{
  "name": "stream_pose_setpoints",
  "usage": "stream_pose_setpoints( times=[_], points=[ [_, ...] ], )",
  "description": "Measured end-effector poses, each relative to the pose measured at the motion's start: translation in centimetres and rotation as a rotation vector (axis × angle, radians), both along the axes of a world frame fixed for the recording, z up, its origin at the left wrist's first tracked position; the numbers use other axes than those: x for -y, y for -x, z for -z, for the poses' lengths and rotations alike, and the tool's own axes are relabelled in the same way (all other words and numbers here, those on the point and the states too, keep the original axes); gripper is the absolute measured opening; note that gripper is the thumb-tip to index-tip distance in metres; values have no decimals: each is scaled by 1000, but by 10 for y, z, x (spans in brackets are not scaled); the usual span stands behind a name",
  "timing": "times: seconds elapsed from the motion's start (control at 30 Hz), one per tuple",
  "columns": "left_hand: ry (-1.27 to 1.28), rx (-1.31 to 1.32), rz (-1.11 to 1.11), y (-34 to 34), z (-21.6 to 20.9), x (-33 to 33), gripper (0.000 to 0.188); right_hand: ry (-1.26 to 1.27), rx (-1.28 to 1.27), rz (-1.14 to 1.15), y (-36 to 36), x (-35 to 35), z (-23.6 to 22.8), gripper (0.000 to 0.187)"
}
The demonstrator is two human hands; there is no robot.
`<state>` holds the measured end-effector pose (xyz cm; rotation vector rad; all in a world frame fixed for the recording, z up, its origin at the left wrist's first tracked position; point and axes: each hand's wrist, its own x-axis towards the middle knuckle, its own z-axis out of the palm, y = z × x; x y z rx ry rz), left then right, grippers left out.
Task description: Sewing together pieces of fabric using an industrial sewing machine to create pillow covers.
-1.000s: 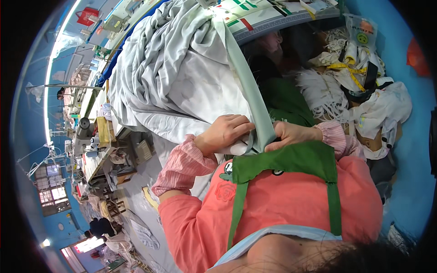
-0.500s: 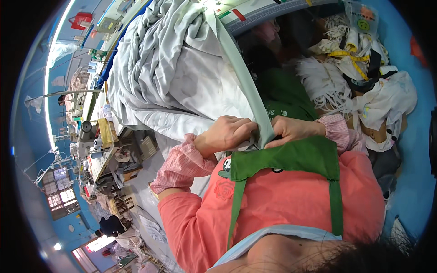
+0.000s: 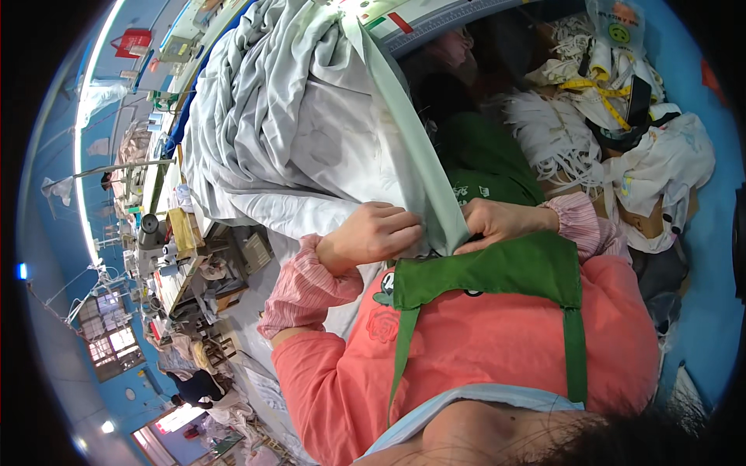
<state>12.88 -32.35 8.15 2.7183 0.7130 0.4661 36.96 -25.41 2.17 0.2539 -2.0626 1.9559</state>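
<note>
A large pale grey cloth (image 3: 268,101) is bunched up in front of me, and a long folded band (image 3: 412,140) along its right edge runs down toward my chest. My left hand (image 3: 378,233) is closed with curled fingers on the cloth just left of the band's near end. On the other side, my right hand (image 3: 497,223) pinches the band's right edge near its bottom; its thumb and fingertips are partly hidden. The near end of the band lies between my two hands, just above the green apron (image 3: 489,272) that I wear.
A table edge with a ruler strip (image 3: 458,23) lies at the far side. To the right are piled white strips (image 3: 552,136), a yellow tape measure (image 3: 598,89), a dark phone (image 3: 639,101) and white cloth (image 3: 660,167). Sewing machines (image 3: 149,233) stand on workbenches at the left.
My left hand has shifted a little to the left, away from the band's edge. The right hand stays nearly in place, and the band lies slightly flatter between them.
</note>
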Motion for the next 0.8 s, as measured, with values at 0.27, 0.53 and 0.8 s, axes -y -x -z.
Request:
stream_pose_setpoints(
  times=[0.27, 0.53, 0.8],
  points=[
    [-166, -78, -130, -15, -55, 8, 35, -54, -71, 4, 5, 2, -6, 14],
    [121, 61, -14, -45, -34, -11, 25, -134, 43, -55, 3, 0, 1, 19],
    [147, 43, 31, -37, -26, -16, 27, -655, -148, 266, -4, -37, -31, 11]
  ],
)
